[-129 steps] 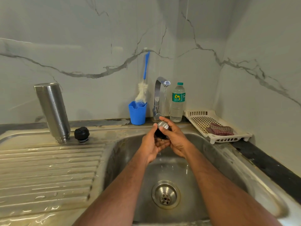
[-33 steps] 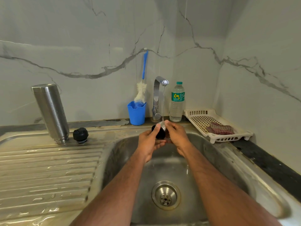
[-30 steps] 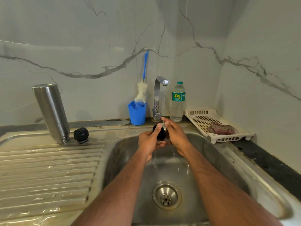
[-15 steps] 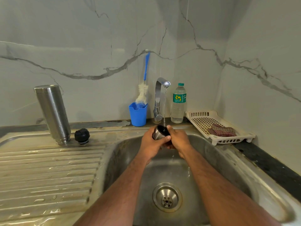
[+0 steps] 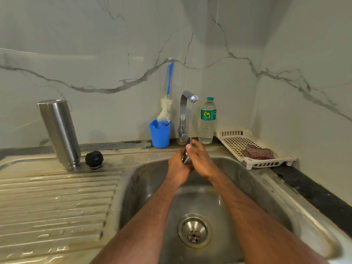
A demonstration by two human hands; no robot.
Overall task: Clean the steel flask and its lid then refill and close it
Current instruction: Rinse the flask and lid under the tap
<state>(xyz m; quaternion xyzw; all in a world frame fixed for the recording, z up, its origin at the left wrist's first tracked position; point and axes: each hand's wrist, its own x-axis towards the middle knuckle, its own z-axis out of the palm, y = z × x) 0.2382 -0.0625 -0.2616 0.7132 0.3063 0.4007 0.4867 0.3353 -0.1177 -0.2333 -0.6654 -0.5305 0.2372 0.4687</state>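
Grey-veined marble walls [image 5: 114, 44] meet in a corner behind a steel sink [image 5: 144, 180] that fills the lower frame. At centre frame I have the steel cap [image 5: 185, 158] of the flask under the stream from the tap [image 5: 185, 115]: my left hand [image 5: 178, 166] is curled round it from the left, and my right hand [image 5: 200, 161] wraps it from the right with the thumb up in the water. Only a sliver of shiny metal shows between the palms, so I cannot tell which way its open end faces. The steel flask [image 5: 59, 132] stands mouth-down at the upper left of the draining board [image 5: 57, 202], its long axis near upright and leaning slightly left in this wide view, its brushed wall beaded with drops. It lies well to the left of both hands, so my left hand is the nearer one for fetching it. Just right of it sits the black stopper [image 5: 94, 160]. Further back, a blue cup [image 5: 160, 134] holds a bottle brush [image 5: 165, 109]; right of the tap stands a plastic water bottle [image 5: 207, 121], then a white tray [image 5: 253, 162] holding a folded cloth [image 5: 257, 151].
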